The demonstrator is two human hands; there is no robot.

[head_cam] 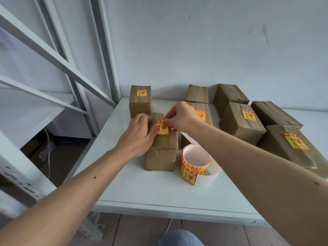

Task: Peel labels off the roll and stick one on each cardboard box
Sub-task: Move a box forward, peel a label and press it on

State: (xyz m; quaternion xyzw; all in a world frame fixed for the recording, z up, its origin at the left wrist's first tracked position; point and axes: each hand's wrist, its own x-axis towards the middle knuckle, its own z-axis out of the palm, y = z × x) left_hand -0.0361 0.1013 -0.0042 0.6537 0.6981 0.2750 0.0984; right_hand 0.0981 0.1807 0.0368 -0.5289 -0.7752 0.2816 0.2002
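A cardboard box (162, 151) stands on the white table (138, 189) in front of me. A red and yellow label (163, 129) lies on its top. My left hand (140, 132) rests on the box top with its fingertips at the label's left edge. My right hand (179, 118) pinches the label's upper right side. The label roll (193, 162) stands just right of the box, with white backing strip trailing from it. Labelled boxes sit at the back left (140, 98), behind my right hand (204, 115), and at the right (243, 121) (291, 144).
Unlabelled boxes stand at the back by the wall (197, 94) (229, 95) (275, 113). A white metal shelf frame (58, 68) rises at the left. The table's front edge runs just below the roll. Cables and a power strip (48, 150) lie on the floor at the left.
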